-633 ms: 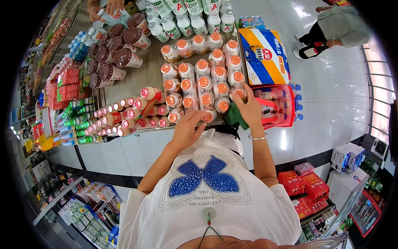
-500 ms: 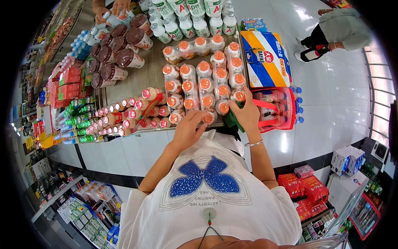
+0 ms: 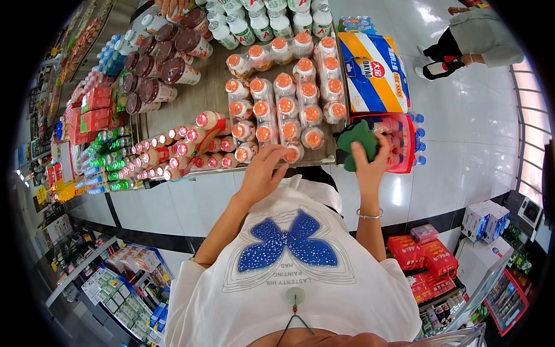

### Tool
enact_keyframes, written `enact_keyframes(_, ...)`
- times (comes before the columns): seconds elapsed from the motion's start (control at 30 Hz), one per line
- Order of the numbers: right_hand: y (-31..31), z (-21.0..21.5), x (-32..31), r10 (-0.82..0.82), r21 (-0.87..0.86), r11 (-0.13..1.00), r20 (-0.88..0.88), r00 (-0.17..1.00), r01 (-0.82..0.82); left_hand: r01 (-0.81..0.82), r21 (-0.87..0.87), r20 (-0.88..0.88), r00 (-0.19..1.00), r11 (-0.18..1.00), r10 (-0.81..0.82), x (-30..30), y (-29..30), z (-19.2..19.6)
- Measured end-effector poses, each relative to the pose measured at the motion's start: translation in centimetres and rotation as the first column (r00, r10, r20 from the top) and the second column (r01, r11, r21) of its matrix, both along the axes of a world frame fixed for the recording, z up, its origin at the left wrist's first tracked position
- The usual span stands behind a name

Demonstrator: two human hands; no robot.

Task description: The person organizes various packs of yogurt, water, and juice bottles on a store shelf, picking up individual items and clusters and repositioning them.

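Observation:
Rows of orange-capped bottles [image 3: 285,105] in clear wrap stand near the front edge of the table [image 3: 173,98]. My left hand [image 3: 266,170] curls against the nearest orange-capped bottle [image 3: 293,152], its fingertips and thumb at the bottle's left side. A crumpled green cloth [image 3: 357,137] is in my right hand [image 3: 372,161], fingers closed round it. That hand is just off the table's right front corner, over the left part of a red-edged pack of bottles [image 3: 399,141].
Red-capped bottles [image 3: 191,144] stand left, with brown-lidded cups [image 3: 179,69] behind them. White-and-green bottles [image 3: 260,26] are stacked at the back. A blue, white and orange carton [image 3: 376,72] sits right of the table. Another person's hand [image 3: 170,7] shows at the far edge; a person [image 3: 480,40] stands far right.
My right hand has moved right with the green cloth, away from the orange-capped bottles. My left hand stays at the nearest bottle. The other person's hands have drawn back toward the top edge.

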State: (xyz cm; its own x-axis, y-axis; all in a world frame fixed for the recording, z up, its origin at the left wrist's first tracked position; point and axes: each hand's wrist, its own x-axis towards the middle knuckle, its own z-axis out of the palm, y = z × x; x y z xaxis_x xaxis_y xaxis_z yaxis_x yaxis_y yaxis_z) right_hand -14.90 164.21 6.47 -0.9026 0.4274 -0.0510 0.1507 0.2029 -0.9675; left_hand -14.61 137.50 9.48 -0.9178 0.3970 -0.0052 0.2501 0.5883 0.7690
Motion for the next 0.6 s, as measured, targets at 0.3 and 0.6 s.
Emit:
enact_keyframes(0.3,-2.5,-6.0,-1.6,0.413,0.512,0.643,0.394,0.821,-0.569,0.084,-0.026,0.001,0.996,0.996,-0.084,-0.5,-0.3,0.2)
enact_keyframes(0.6,-0.4,0.6,1.4,0.277,0.028,0.955,0.282,0.918,-0.296,-0.041,0.307,0.271,0.961,0.951,-0.046,1.3,-0.5,0.1)
